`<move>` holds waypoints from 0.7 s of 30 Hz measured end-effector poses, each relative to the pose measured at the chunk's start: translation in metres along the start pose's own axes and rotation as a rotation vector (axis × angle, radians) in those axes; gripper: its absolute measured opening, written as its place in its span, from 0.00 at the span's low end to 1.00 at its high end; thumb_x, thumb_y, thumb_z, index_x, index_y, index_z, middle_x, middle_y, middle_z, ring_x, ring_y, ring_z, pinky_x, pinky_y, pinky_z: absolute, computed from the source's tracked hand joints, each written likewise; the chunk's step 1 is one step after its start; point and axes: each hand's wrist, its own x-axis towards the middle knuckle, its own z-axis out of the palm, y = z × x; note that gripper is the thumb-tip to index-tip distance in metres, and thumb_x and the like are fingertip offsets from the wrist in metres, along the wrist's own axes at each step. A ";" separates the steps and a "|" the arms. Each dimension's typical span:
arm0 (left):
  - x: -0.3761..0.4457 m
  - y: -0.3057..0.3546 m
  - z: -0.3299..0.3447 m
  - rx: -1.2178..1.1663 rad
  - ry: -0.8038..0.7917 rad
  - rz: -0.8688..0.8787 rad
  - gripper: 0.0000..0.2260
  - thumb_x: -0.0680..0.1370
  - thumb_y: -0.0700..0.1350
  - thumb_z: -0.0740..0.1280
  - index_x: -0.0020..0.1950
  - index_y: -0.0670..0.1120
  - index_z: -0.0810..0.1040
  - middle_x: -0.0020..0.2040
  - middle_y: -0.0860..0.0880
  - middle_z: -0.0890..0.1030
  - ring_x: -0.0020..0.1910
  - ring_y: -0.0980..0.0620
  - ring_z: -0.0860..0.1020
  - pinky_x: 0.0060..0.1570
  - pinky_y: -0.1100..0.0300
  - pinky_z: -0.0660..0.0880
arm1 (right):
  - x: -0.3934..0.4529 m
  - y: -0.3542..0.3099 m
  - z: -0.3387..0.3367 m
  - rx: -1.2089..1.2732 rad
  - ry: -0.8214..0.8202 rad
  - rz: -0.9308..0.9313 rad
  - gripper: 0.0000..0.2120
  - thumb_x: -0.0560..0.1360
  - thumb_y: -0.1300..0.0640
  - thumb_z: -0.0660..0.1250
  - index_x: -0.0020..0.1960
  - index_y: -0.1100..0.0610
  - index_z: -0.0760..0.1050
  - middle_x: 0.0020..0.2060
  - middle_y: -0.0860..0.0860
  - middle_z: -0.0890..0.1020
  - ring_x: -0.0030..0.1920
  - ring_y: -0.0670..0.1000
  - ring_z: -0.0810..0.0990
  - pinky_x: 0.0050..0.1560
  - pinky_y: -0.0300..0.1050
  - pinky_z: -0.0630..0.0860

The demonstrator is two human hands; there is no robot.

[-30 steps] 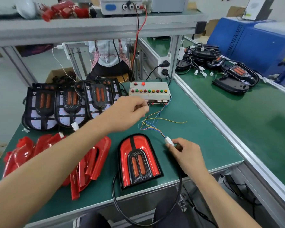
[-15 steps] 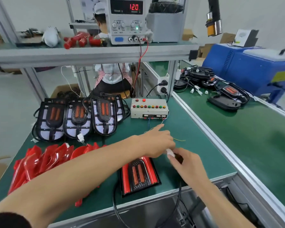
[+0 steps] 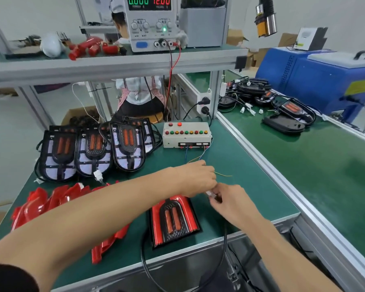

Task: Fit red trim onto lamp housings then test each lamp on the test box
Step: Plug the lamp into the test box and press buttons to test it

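A lamp with red trim fitted (image 3: 173,222) lies near the bench's front edge, its black cable looping off the edge. Just above it, my left hand (image 3: 195,180) and my right hand (image 3: 230,202) meet over a small white connector (image 3: 210,194). My right hand pinches the connector at the end of the lamp's cable. My left hand's fingers curl round the plug on the test box's coloured wires. The test box (image 3: 185,134), with a row of coloured buttons, stands behind. A heap of loose red trims (image 3: 51,205) lies at the left.
Three lamp housings without trim (image 3: 93,151) lean in a row at the back left. A power supply (image 3: 151,22) reading 12.00 stands on the shelf above. More lamps (image 3: 287,110) and a blue machine (image 3: 325,81) occupy the right-hand bench. A person sits behind the frame.
My left hand came back from near the test box to the connector at my right hand. The view tilted up.
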 end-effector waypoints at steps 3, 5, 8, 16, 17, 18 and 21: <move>0.003 -0.002 0.001 -0.022 0.009 0.006 0.05 0.80 0.41 0.66 0.55 0.47 0.77 0.52 0.52 0.78 0.54 0.50 0.73 0.53 0.55 0.71 | 0.001 0.000 -0.003 -0.006 -0.007 0.031 0.15 0.78 0.49 0.64 0.35 0.52 0.69 0.26 0.50 0.76 0.28 0.52 0.71 0.28 0.45 0.65; 0.005 -0.004 0.003 -0.024 0.022 0.016 0.05 0.79 0.41 0.67 0.55 0.47 0.77 0.51 0.52 0.78 0.54 0.50 0.73 0.52 0.55 0.71 | 0.001 -0.001 -0.004 -0.023 -0.004 0.050 0.15 0.78 0.49 0.64 0.35 0.53 0.69 0.26 0.50 0.75 0.28 0.53 0.71 0.28 0.45 0.65; 0.000 -0.013 0.009 0.042 -0.011 0.026 0.05 0.80 0.41 0.66 0.54 0.48 0.78 0.50 0.52 0.79 0.55 0.49 0.74 0.53 0.54 0.71 | -0.002 -0.003 -0.004 -0.052 -0.017 0.075 0.13 0.76 0.50 0.64 0.36 0.57 0.72 0.27 0.52 0.77 0.30 0.57 0.74 0.30 0.49 0.70; -0.001 -0.024 0.022 0.029 -0.116 -0.042 0.09 0.82 0.45 0.67 0.61 0.51 0.80 0.56 0.52 0.81 0.60 0.47 0.74 0.54 0.49 0.75 | -0.009 0.005 0.004 0.140 -0.057 0.192 0.12 0.78 0.47 0.68 0.41 0.53 0.78 0.34 0.49 0.82 0.39 0.56 0.81 0.43 0.51 0.80; -0.004 -0.024 0.018 -0.012 -0.107 -0.058 0.11 0.82 0.47 0.66 0.65 0.50 0.79 0.58 0.52 0.81 0.61 0.47 0.74 0.55 0.48 0.75 | -0.011 0.005 0.005 0.151 -0.061 0.185 0.11 0.78 0.46 0.69 0.41 0.52 0.78 0.35 0.48 0.82 0.39 0.55 0.81 0.43 0.51 0.79; -0.008 -0.024 0.013 -0.063 -0.077 -0.085 0.13 0.83 0.48 0.65 0.68 0.50 0.77 0.60 0.51 0.81 0.62 0.46 0.74 0.56 0.47 0.75 | -0.012 0.004 0.005 0.153 -0.064 0.177 0.12 0.78 0.46 0.69 0.41 0.52 0.78 0.34 0.48 0.82 0.38 0.54 0.80 0.42 0.50 0.79; -0.038 -0.018 -0.011 -0.200 0.087 -0.303 0.15 0.85 0.53 0.60 0.62 0.47 0.80 0.57 0.49 0.81 0.60 0.46 0.76 0.58 0.48 0.74 | -0.009 0.004 0.000 0.135 -0.072 0.153 0.14 0.79 0.43 0.67 0.40 0.51 0.76 0.33 0.47 0.81 0.37 0.54 0.79 0.40 0.50 0.77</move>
